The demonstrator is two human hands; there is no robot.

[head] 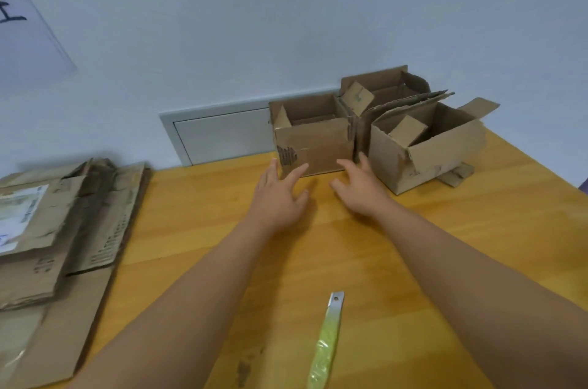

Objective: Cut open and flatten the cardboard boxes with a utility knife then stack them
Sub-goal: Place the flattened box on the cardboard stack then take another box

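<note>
**Both hands reach for the nearest upright box**

The wooden table (413,261) fills the lower part of the view and meets a pale wall (286,22) at its far edge. A grey hatch panel (222,134) is set low in that wall, just left of the upright boxes.

Far to the left of the front box lies the stack of flattened cardboard (54,229), several sheets piled unevenly, the top one bearing a white label.

Three open boxes stand together at the far side of the table. The front box (313,140), the landmark here, stands upright with its flaps open and a torn patch on its lower left corner. Just right of it and slightly nearer stands the right box (426,146), flaps splayed outward. Behind the front box and to its right, against the wall, sits the back box (381,92), also open.

The left hand (278,194) is stretched toward the front box with fingers spread wide, its fingertips at the lower left corner; whether they touch the cardboard cannot be told. The right hand (361,189) reaches for the lower right corner, fingers likewise spread and holding nothing.

The utility knife (329,337), yellow-green with a metal tip, lies on the table well in front of the front box, between the two forearms, untouched.
</note>
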